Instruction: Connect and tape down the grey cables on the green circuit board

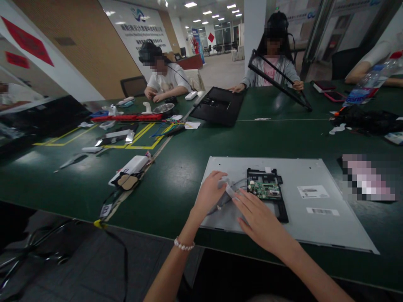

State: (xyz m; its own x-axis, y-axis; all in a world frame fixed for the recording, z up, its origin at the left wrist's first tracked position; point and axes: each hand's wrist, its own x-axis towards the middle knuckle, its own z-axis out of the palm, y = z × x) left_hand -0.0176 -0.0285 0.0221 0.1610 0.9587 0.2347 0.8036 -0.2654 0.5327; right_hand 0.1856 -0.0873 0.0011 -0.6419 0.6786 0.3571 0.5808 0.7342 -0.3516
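A flat grey display panel lies back side up in front of me. Near its middle sits a black plastic bracket carrying a green circuit board. Thin grey cables run from the board's left side toward my hands. My left hand, wearing a beaded bracelet, is over the panel's left part, its fingers closed on a strip of white tape. My right hand has its fingers stretched out, their tips against the strip's lower end, thumb apart. The strip's upper part is partly hidden by my left fingers.
A white battery-like pack with a cable lies left. A blurred pinkish item lies right of the panel. Across the table, one person holds a black frame beside a black panel; another sits left. A bottle stands far right.
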